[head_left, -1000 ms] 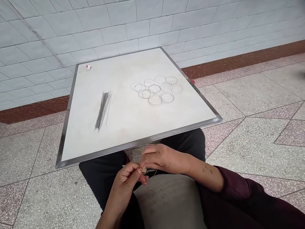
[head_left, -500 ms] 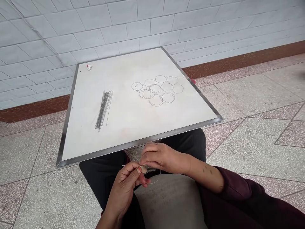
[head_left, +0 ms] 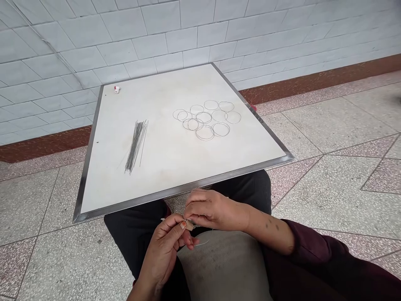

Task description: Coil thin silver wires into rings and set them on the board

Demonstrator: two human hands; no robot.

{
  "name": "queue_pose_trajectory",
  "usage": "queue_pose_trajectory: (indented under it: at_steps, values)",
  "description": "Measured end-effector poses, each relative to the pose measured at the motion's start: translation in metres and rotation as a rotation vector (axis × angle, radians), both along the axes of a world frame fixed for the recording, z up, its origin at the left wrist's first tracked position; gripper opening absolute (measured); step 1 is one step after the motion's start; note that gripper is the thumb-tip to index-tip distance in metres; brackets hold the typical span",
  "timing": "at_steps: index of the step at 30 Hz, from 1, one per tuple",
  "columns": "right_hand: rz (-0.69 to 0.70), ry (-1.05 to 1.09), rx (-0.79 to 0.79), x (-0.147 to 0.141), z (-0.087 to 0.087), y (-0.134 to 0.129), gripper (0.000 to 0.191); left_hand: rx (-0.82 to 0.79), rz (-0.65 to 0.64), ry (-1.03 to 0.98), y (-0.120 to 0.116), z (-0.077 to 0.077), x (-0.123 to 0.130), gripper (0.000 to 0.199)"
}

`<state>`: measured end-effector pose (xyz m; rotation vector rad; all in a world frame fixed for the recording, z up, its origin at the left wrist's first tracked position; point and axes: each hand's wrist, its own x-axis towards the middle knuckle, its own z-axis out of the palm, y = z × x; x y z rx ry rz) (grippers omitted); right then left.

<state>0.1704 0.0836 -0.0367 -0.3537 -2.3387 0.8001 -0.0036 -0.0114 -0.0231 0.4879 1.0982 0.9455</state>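
Over my lap, just below the table's near edge, my left hand (head_left: 171, 238) pinches a thin wire (head_left: 202, 243) between thumb and forefinger. My right hand (head_left: 208, 209) meets it there, its fingertips closed on the same wire. The wire's loose end curves out past my left fingers. Fingers partly hide the point where the wire is held. On the table, several thin wire rings (head_left: 205, 132) lie overlapping at the right. A bundle of straight wires (head_left: 135, 146) lies at the left.
The white table (head_left: 169, 167) has a metal edge and stands against a tiled wall (head_left: 150, 25). A small white and red object (head_left: 117, 89) sits in its far left corner. Speckled floor (head_left: 332, 188) surrounds it, and a grey cloth (head_left: 225, 267) covers my lap.
Both hands stay together with the wire pinched between them. The fingers and the wire's loose end have shifted only slightly; the view has moved a little.
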Motion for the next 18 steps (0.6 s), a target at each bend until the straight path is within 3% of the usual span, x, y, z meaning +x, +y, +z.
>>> queue_pose_trajectory:
  at_steps: [11,18]
  values:
    - [-0.055,0.019,-0.013,-0.0054,-0.0085,-0.002,0.013,-0.017,0.065,-0.022,0.0029,-0.0032,0.0008,0.021]
    - [-0.028,0.031,-0.052,-0.0045,-0.0041,-0.0035,0.012,-0.007,0.035,0.01,0.0011,-0.0035,0.0011,0.023]
